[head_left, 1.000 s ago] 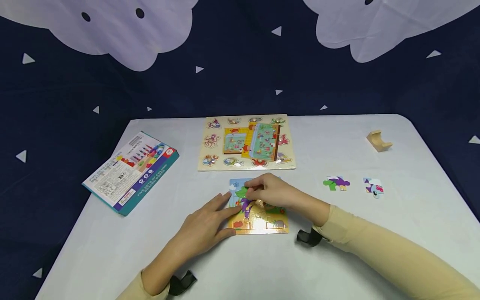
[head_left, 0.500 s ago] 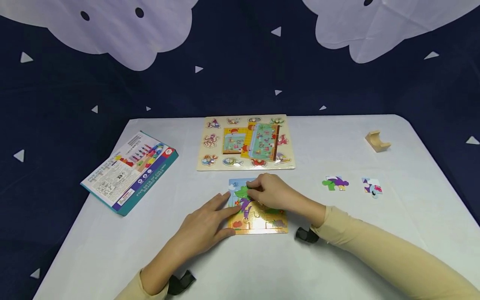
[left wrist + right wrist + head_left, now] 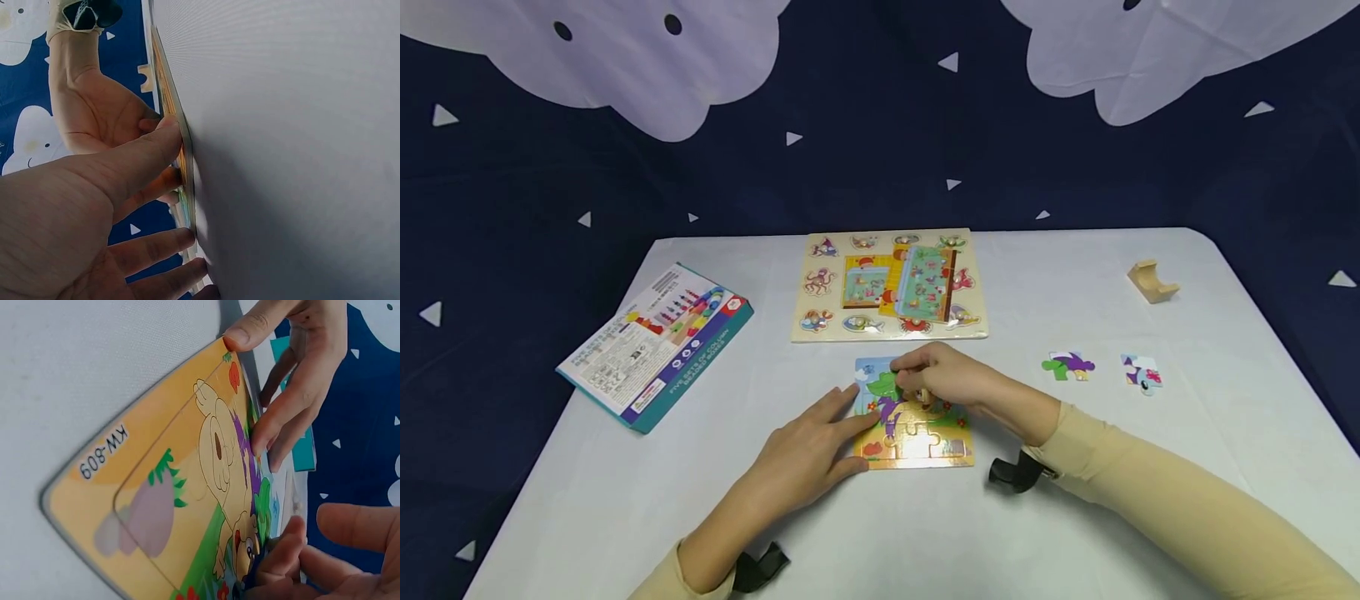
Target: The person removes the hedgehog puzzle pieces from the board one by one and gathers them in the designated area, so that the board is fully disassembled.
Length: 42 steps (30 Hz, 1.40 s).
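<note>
A small jigsaw tray (image 3: 925,446) with a yellow, green and purple animal picture lies on the white table (image 3: 1075,517) in front of me. My left hand (image 3: 850,425) rests flat beside it, straight fingers pressing its left edge; the left wrist view shows those fingers (image 3: 169,134) against the tray's rim (image 3: 185,162). My right hand (image 3: 912,388) hovers over the tray's upper middle, fingers curled, pinching a puzzle piece (image 3: 921,394) down into the picture. In the right wrist view the tray (image 3: 181,506) fills the frame, with my right fingertips (image 3: 284,553) at its far part.
A wooden peg puzzle board (image 3: 889,287) lies behind the tray. A blue game box (image 3: 655,346) sits at the left. Two loose pieces (image 3: 1069,366) (image 3: 1141,371) lie to the right, and a small wooden block (image 3: 1152,281) stands farther back right.
My right hand has drawn slightly back and up over the tray, uncovering more of the lower picture. The left hand has stayed on the tray's left edge.
</note>
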### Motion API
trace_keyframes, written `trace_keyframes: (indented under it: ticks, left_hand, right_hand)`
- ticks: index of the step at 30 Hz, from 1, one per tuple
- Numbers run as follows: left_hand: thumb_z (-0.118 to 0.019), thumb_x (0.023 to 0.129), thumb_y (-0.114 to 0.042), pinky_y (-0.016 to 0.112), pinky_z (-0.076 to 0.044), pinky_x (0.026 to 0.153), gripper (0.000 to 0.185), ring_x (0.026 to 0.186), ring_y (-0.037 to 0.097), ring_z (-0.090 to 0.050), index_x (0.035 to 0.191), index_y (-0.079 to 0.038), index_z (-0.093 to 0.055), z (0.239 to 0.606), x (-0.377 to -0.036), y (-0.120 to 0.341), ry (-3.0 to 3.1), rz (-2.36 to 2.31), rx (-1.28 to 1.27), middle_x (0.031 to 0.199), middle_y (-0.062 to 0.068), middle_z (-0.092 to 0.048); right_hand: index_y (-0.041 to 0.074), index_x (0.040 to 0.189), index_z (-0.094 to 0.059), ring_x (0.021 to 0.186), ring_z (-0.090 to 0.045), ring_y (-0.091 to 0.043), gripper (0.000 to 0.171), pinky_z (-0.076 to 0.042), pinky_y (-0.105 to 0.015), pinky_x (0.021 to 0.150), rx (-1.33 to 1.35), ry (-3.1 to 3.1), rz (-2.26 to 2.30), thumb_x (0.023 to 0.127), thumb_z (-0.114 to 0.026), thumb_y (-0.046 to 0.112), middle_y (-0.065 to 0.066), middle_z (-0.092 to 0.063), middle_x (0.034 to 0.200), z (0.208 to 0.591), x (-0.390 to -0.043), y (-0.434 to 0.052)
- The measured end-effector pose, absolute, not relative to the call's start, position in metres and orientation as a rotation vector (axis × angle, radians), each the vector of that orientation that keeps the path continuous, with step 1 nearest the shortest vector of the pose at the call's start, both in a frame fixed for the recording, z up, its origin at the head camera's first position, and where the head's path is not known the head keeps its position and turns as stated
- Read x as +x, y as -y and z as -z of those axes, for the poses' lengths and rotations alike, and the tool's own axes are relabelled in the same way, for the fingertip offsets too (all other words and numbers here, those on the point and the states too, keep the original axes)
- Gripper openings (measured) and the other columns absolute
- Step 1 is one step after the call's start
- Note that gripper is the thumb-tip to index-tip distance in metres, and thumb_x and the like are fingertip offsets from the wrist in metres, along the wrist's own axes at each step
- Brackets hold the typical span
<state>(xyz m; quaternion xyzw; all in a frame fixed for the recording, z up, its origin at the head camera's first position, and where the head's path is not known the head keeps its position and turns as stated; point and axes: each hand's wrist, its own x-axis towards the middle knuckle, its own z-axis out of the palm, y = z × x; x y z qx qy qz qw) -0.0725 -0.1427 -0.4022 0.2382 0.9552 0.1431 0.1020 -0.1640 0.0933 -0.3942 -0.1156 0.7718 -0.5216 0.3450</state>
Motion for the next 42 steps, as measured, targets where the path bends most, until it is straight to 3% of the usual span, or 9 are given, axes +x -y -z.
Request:
trace_keyframes:
  ticks: [5,9,14,17,24,28,31,36,42]
  left_hand:
    - [-0.072,0.088,-0.052,0.058,-0.054,0.094,0.057,0.146,0.033,-0.041,0.14,-0.031,-0.061,0.402,-0.072,0.142,-2.823,-0.414,0.702,0.161,0.007,-0.04]
    - [-0.072,0.088,-0.052,0.058,-0.054,0.095,0.057,0.146,0.033,-0.041,0.14,-0.031,-0.061,0.402,-0.072,0.142,-2.823,-0.413,0.708,0.16,0.007,-0.04]
    - [-0.072,0.088,-0.051,0.058,-0.055,0.093,0.057,0.146,0.033,-0.041,0.14,-0.031,-0.061,0.4,-0.072,0.143,-2.825,-0.408,0.708,0.16,0.007,-0.04]
    - [-0.072,0.087,-0.052,0.058,-0.055,0.092,0.057,0.146,0.034,-0.041,0.14,-0.031,-0.061,0.4,-0.072,0.143,-2.826,-0.405,0.707,0.16,0.007,-0.04]
    - [-0.073,0.087,-0.052,0.058,-0.055,0.093,0.058,0.146,0.033,-0.041,0.14,-0.032,-0.06,0.401,-0.072,0.143,-2.835,-0.409,0.705,0.16,0.006,-0.041]
    - [-0.073,0.087,-0.051,0.059,-0.055,0.092,0.058,0.146,0.033,-0.041,0.14,-0.032,-0.06,0.401,-0.072,0.142,-2.834,-0.419,0.698,0.16,0.005,-0.041]
    - [-0.074,0.086,-0.051,0.059,-0.054,0.092,0.06,0.145,0.033,-0.042,0.141,-0.032,-0.058,0.401,-0.072,0.142,-2.83,-0.433,0.684,0.159,0.005,-0.041]
    - [-0.075,0.085,-0.05,0.059,-0.055,0.092,0.066,0.145,0.033,-0.042,0.145,-0.031,-0.055,0.401,-0.072,0.142,-2.83,-0.438,0.666,0.159,0.005,-0.041]
    - [-0.073,0.087,-0.051,0.058,-0.055,0.093,0.063,0.146,0.032,-0.041,0.144,-0.03,-0.056,0.401,-0.072,0.143,-2.838,-0.417,0.695,0.16,0.006,-0.04]
  right_hand:
    - [-0.002,0.138,-0.057,0.082,-0.052,-0.011,0.04,-0.045,-0.028,0.076,-0.245,-2.026,1.371,0.102,-0.055,0.014,-0.015,-0.065,0.125,0.394,-0.164,-0.092]
    - [-0.003,0.136,-0.059,0.067,-0.045,-0.013,0.04,-0.042,-0.028,0.066,-0.213,-2.054,1.366,0.099,-0.057,0.013,-0.009,-0.065,0.1,0.395,-0.163,-0.09]
    - [-0.003,0.132,-0.062,0.06,-0.042,-0.011,0.038,-0.04,-0.026,0.06,-0.196,-2.089,1.359,0.098,-0.059,0.012,-0.004,-0.062,0.088,0.396,-0.163,-0.086]
    - [-0.002,0.13,-0.063,0.061,-0.042,-0.011,0.036,-0.04,-0.026,0.061,-0.181,-2.105,1.342,0.097,-0.06,0.012,-0.006,-0.063,0.089,0.396,-0.164,-0.084]
    - [0.0,0.125,-0.067,0.08,-0.061,-0.014,0.031,-0.049,-0.026,0.066,-0.231,-2.196,1.268,0.098,-0.061,0.013,-0.009,-0.071,0.105,0.396,-0.167,-0.083]
    - [0.003,0.115,-0.072,0.066,-0.06,-0.014,0.025,-0.049,-0.025,0.059,-0.329,-2.363,1.137,0.097,-0.064,0.017,-0.005,-0.073,0.091,0.395,-0.165,-0.083]
    - [0.001,0.116,-0.074,0.055,-0.054,-0.01,0.027,-0.046,-0.024,0.055,-0.434,-2.47,1.019,0.097,-0.065,0.019,-0.005,-0.076,0.093,0.393,-0.16,-0.082]
    - [-0.002,0.125,-0.067,0.042,-0.037,-0.009,0.033,-0.035,-0.022,0.047,-0.578,-2.498,0.949,0.099,-0.063,0.018,-0.016,-0.072,0.12,0.393,-0.155,-0.08]
    - [-0.002,0.133,-0.06,0.054,-0.045,-0.012,0.04,-0.041,-0.024,0.052,-0.517,-2.444,1.005,0.1,-0.061,0.019,-0.019,-0.063,0.134,0.393,-0.151,-0.078]
